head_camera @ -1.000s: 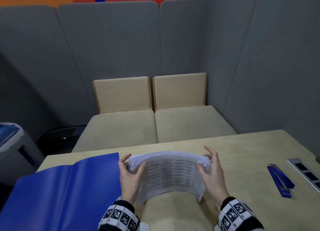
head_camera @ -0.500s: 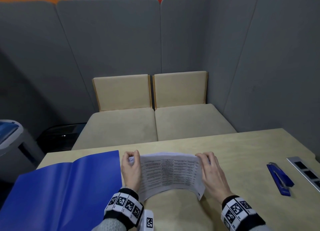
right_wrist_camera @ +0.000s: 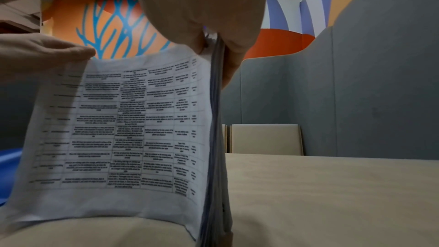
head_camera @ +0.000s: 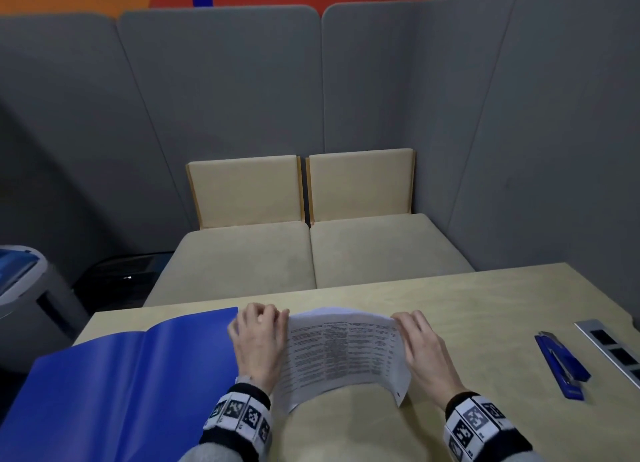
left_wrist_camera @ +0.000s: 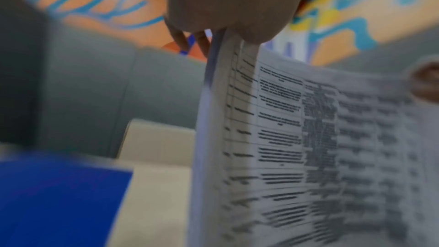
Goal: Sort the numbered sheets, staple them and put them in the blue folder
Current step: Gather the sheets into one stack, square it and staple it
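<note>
- The stack of printed sheets [head_camera: 343,354] stands on its lower edge near the front edge of the counter [head_camera: 485,309], bowed, with the table print facing the person.
- The left hand [head_camera: 258,343] grips the stack's left edge, its fingers [left_wrist_camera: 228,3] curled over the top corner; the right hand [head_camera: 424,349] pinches the right edge, its fingers [right_wrist_camera: 202,7] closed on the paper.
- The step in hand looks like squaring the stack: loosen both grips slightly, tap the lower edge on the counter, then check the corners line up.
- The open blue folder [head_camera: 131,375] lies just left of the left hand, toward the front-left corner; keep the sheets off it until they are stapled.
- The blue stapler [head_camera: 561,366] lies well apart, near the counter's right edge, beside a grey socket strip [head_camera: 609,347].
</note>
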